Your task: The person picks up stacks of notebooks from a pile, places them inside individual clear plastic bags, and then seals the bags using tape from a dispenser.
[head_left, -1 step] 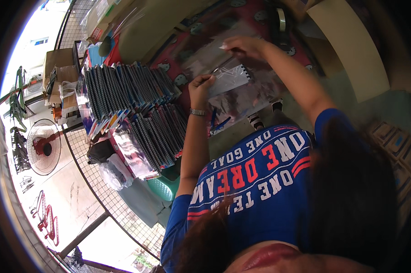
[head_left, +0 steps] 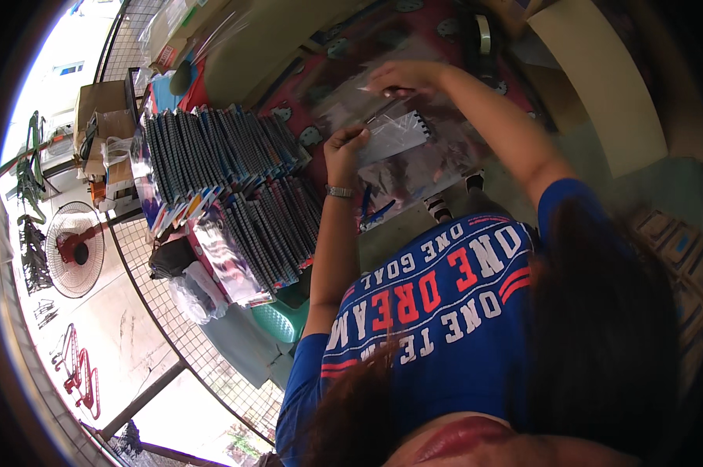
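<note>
A white spiral-bound notebook (head_left: 402,138) with a black coil along its right end lies before me, with shiny clear plastic creased over it. At its left edge my left hand (head_left: 346,142), a watch on the wrist, is closed with thumb and fingers on the plastic-covered edge. Above the notebook, apart from it, my right hand (head_left: 404,76) has its fingers drawn together. Something small and whitish shows at those fingertips, too blurred to name. A thin dark strip beside the left thumb is also unclear. Beneath spreads a glossy plastic-covered surface (head_left: 414,180).
Several stacked spiral-bound notebooks (head_left: 211,148) stand close by my left forearm. A blue-handled tool (head_left: 379,212) lies near the surface's front edge. Farther left are a green plastic stool (head_left: 281,321), a wire mesh and a fan (head_left: 75,249). A large cardboard sheet (head_left: 601,86) leans at right.
My right hand has shifted slightly left, its fingers curling a little more. My left hand and the notebook stay nearly in place.
</note>
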Tool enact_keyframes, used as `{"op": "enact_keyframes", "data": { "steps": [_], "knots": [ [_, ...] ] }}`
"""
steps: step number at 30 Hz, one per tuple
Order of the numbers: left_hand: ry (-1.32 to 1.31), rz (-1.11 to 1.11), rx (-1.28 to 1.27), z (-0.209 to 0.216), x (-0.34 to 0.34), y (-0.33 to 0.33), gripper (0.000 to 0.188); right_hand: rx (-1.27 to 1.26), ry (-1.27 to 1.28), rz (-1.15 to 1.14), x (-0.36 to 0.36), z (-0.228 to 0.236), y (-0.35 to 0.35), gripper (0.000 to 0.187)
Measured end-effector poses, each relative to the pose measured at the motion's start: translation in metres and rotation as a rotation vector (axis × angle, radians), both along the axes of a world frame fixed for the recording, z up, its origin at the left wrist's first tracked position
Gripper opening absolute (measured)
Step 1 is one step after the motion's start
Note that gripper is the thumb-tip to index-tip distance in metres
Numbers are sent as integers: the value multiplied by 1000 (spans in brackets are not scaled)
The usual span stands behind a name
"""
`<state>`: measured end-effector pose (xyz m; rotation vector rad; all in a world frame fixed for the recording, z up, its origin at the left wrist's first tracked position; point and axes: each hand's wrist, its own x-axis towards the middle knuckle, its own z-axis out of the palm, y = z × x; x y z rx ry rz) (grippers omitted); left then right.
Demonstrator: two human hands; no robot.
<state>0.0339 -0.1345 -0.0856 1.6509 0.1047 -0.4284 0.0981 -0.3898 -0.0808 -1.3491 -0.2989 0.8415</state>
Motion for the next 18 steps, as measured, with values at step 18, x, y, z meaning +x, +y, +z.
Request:
{"op": "enact_keyframes", "data": {
  "steps": [18],
  "knots": [
    [425,31,-423,-7,18,8,40,-473,-804,-621,-139,-59,2,78]
  ]
}}
